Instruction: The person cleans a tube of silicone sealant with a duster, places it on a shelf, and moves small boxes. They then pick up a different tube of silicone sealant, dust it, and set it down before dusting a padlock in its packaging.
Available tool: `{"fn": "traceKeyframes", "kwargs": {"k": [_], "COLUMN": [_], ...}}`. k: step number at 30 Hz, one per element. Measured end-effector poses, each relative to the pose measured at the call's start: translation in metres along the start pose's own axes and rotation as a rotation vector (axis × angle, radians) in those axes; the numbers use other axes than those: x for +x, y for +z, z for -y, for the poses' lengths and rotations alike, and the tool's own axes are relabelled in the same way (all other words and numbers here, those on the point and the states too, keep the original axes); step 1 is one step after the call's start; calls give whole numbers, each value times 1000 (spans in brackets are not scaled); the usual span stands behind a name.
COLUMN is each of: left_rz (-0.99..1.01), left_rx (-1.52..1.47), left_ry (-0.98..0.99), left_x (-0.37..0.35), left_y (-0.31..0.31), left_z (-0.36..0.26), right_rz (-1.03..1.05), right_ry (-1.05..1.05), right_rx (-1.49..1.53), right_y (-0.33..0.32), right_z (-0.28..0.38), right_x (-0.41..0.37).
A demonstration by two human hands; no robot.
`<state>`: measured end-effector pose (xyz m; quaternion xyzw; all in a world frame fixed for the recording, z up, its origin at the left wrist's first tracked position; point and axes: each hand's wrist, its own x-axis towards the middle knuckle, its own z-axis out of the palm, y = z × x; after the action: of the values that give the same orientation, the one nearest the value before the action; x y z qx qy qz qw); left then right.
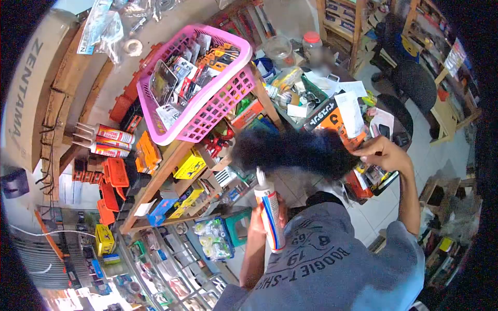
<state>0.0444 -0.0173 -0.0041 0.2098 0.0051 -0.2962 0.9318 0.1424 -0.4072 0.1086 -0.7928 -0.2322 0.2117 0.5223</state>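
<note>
My left hand (257,222) is wrapped round a white sealant tube (270,220) with red, orange and blue stripes. The tube stands nearly upright in front of my grey T-shirt, its pale nozzle pointing up. My right hand (385,154) is raised on the other side, index finger stretched out and the other fingers loosely bent. Its fingertips are at the edge of a dark, blurred shape (301,155) that covers the middle of the view. Behind that hand, an orange and black box (332,120) carries white paper slips (349,115).
A pink basket (194,122) full of packaged goods stands on a wooden shelf. Left of it lie several silicone sealant tubes (111,140) and orange trays (115,173). A glass display case (171,269) spans the lower left. Round black seats (413,85) stand at upper right.
</note>
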Motion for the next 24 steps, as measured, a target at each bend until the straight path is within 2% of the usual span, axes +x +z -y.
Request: {"fn": "traceKeyframes", "kwargs": {"k": [2,3,5,7,9,11,12,13,15,16,17,19,21,23,24], "left_rz": [108,-8,-25,8,-16,-538,-193,-397,-143,-246,-349,-295,-351,-215,-102], "left_rx": [-50,-152,-80,-13,27,227,257,235,169,137,108,247,198,198,151], "left_ry": [34,-12,32,59,63,92,179,205,256,183,112,162,136,71,-25], "left_x": [16,9,16,23,17,8,18,18,24,17,11,28,32,32,31], "left_y": [9,2,1,10,-1,-4,-16,-16,-32,-34,-30,5,10,-1,-7], "left_z": [5,15,18,20,26,32,27,32,30,31,30,17,16,15,11], "right_rz": [33,63,103,-30,43,81,-1,0,51,93,88,-81,-36,47,42], "right_ry": [56,39,34,-35,23,143,138,141,140,48,42,32,-6,-87,-86], "right_rx": [12,-29,-60,-92,-39,-12,-26,-24,-43,-76,-76,-136,-126,-122,-121], "right_y": [-6,-9,-11,-11,-18,-24,-24,-24,-27,-28,-29,-28,-27,-28,-28], "right_z": [0,-1,-6,-10,5,9,7,5,2,-2,-1,-2,-7,-11,-8], "right_x": [-1,-2,-4,-5,-9,-11,-11,-12,-12,-12,-10,-9,-7,-5,-4]}}
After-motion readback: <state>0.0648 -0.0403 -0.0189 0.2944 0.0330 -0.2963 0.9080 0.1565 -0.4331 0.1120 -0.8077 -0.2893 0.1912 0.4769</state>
